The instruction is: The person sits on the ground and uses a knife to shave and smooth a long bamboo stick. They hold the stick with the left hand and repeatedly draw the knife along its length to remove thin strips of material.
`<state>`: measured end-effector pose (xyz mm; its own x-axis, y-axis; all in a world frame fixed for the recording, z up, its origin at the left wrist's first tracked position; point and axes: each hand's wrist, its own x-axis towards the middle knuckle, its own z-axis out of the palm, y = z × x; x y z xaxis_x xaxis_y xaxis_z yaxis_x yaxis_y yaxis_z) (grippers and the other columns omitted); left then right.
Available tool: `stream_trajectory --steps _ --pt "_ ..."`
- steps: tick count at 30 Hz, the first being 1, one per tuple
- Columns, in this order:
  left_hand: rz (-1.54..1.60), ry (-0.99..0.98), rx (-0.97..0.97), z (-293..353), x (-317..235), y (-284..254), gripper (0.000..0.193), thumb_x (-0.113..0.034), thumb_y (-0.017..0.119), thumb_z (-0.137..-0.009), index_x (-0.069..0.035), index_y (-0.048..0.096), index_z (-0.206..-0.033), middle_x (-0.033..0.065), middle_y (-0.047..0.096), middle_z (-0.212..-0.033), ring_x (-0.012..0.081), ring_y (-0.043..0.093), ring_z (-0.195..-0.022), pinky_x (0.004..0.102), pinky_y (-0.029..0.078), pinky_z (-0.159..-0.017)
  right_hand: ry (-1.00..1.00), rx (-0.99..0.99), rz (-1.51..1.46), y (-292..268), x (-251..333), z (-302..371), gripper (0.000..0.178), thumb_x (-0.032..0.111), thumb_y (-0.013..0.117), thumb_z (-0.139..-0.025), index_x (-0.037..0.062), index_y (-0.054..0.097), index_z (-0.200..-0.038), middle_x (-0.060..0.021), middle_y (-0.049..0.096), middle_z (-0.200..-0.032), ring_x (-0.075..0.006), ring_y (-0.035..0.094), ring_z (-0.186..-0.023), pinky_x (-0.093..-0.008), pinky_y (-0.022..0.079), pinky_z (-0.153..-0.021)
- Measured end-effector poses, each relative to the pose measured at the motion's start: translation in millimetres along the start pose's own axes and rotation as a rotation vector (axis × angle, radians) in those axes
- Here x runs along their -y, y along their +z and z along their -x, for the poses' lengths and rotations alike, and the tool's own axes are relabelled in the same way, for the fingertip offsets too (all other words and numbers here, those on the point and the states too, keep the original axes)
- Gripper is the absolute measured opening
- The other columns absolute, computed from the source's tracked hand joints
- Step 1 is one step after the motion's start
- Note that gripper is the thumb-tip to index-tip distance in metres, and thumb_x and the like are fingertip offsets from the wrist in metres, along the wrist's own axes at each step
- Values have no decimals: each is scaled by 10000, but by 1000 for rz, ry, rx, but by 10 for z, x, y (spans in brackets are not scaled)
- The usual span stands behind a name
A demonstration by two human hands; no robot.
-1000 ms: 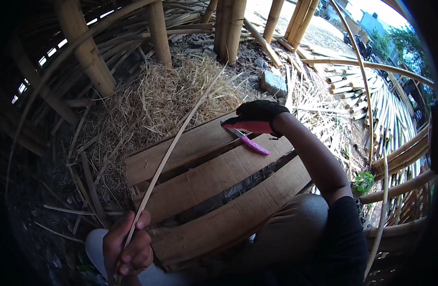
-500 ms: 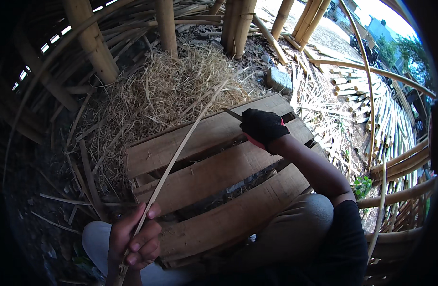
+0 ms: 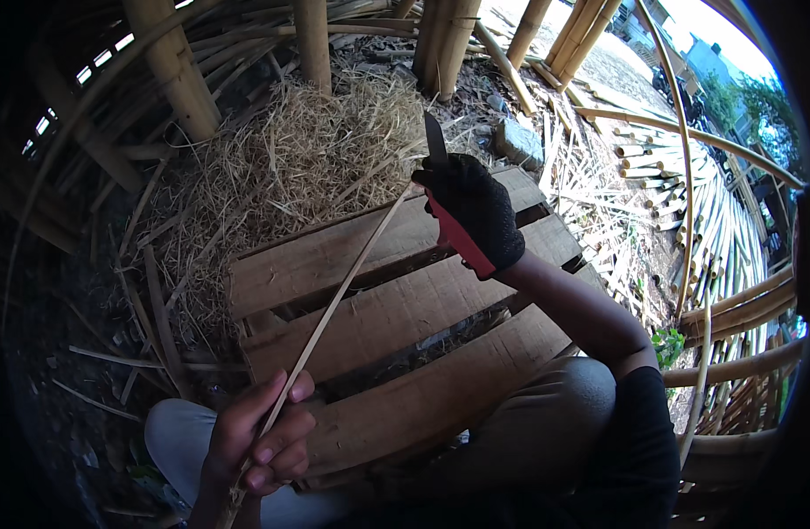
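A long, thin bamboo strip point(image 3: 339, 295) slants across the picture from lower left to upper middle. Its lower part is pinched between the thumb and fingers of my bare left hand point(image 3: 262, 432). Over the far boards is my right hand point(image 3: 475, 216), in a black and red glove, closed round a knife. The knife blade point(image 3: 435, 141) points up and away, its handle hidden in the glove. The strip's far end meets the gloved fingers; whether they grip it I cannot tell. Below both hands lies a slatted wooden platform point(image 3: 378, 322) with gaps between its boards.
Beyond the platform spreads a heap of pale shavings point(image 3: 334, 141). Bamboo posts point(image 3: 444, 53) rise behind it, with a grey block point(image 3: 519, 144) near them. To the right lie stacked bamboo poles point(image 3: 700, 203). A bent pole point(image 3: 684, 159) arches down on that side.
My right hand has moved left to the strip's far end, and the knife has swung from pointing left to pointing up. My left hand has shifted slightly right, still holding the strip.
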<state>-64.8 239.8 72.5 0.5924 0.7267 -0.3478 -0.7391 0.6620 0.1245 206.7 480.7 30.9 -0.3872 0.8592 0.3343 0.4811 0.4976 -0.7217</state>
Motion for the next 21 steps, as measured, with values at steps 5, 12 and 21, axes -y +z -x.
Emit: stream_trajectory --steps 5,12,21 --pt "5 8 -20 13 5 13 312 -351 236 -1107 -107 427 -1072 8 420 -512 109 379 -289 235 280 -270 168 -161 -683 36 -141 -86 166 188 641 -978 71 667 -1092 -46 668 -924 -141 670 -800 -293 520 -685" --pt "9 -3 -23 17 -3 15 314 -349 235 -1107 -105 432 -1080 8 424 -514 110 386 -291 234 274 -276 479 -31 -570 147 -502 -23 211 247 686 -958 60 643 -1045 -11 643 -805 -105 635 -734 -274 509 -664" --pt "2 -35 -16 0 -25 -5 318 -361 233 -1104 -118 436 -1084 14 439 -522 120 400 -296 244 288 -278 322 115 -130 126 -508 33 296 314 679 -952 64 647 -1107 -72 691 -831 -175 677 -757 -330 524 -705"
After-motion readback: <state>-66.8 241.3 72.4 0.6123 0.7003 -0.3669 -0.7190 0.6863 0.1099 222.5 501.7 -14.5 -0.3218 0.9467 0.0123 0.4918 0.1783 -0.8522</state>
